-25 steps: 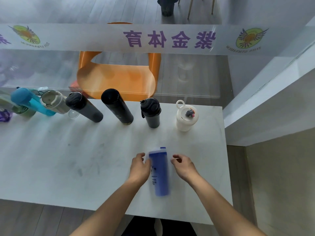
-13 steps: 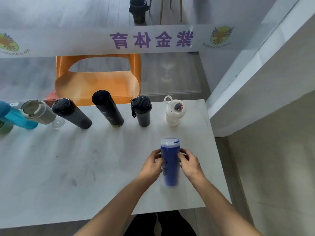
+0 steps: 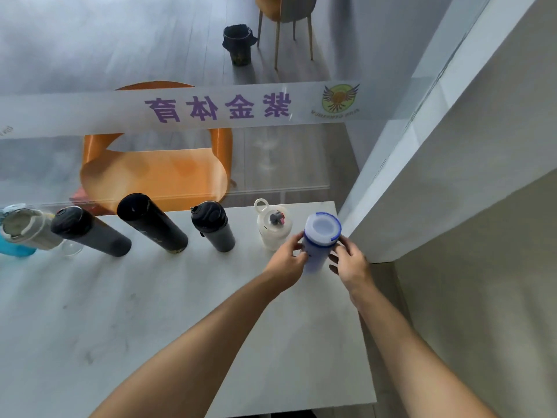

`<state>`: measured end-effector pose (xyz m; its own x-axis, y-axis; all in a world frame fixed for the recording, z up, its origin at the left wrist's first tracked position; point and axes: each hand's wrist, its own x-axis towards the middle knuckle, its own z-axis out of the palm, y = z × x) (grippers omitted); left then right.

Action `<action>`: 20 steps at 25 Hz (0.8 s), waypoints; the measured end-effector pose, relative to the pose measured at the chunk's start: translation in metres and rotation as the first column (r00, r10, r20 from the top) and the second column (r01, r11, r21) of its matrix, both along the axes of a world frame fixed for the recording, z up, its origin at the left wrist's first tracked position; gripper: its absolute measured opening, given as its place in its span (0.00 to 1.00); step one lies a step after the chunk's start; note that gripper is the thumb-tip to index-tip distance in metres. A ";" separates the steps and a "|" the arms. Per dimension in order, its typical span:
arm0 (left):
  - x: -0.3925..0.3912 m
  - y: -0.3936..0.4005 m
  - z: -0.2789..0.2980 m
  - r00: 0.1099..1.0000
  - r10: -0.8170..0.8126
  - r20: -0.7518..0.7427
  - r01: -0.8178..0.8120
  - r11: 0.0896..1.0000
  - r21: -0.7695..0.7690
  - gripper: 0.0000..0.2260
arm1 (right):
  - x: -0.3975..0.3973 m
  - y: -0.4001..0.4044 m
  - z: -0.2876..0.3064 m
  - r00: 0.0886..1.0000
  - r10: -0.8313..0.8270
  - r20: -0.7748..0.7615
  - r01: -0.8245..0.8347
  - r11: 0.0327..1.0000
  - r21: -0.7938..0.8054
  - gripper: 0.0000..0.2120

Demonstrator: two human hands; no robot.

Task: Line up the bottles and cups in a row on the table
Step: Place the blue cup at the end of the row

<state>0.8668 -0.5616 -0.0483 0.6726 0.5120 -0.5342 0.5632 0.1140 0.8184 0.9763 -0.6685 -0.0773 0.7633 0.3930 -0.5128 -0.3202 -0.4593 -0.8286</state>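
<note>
A blue bottle (image 3: 320,236) with a white lid stands upright near the table's far right corner. My left hand (image 3: 287,260) and my right hand (image 3: 351,260) grip its sides together. Just left of it stands a white bottle (image 3: 274,229) with a loop handle. Further left along the back edge stand a dark grey bottle (image 3: 214,226), a tall black flask (image 3: 150,223), another black bottle (image 3: 89,232), a grey-lidded cup (image 3: 27,229) and a teal bottle (image 3: 15,250), the last cut off by the frame edge.
The white table (image 3: 150,312) ends at a glass partition (image 3: 211,107) with purple lettering at the back. A white wall block (image 3: 437,161) stands right beside the blue bottle. A small clear glass (image 3: 72,248) sits between two bottles. An orange chair (image 3: 156,173) stands behind the glass.
Both hands closed on the blue bottle and carried it from the table's front middle away from me to the far right, beside the white bottle.
</note>
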 end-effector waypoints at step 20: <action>0.035 0.014 0.000 0.996 0.037 -0.078 0.008 0.859 0.512 0.21 | 0.058 0.025 0.021 0.934 0.087 0.346 -0.092 0.996 0.000 0.18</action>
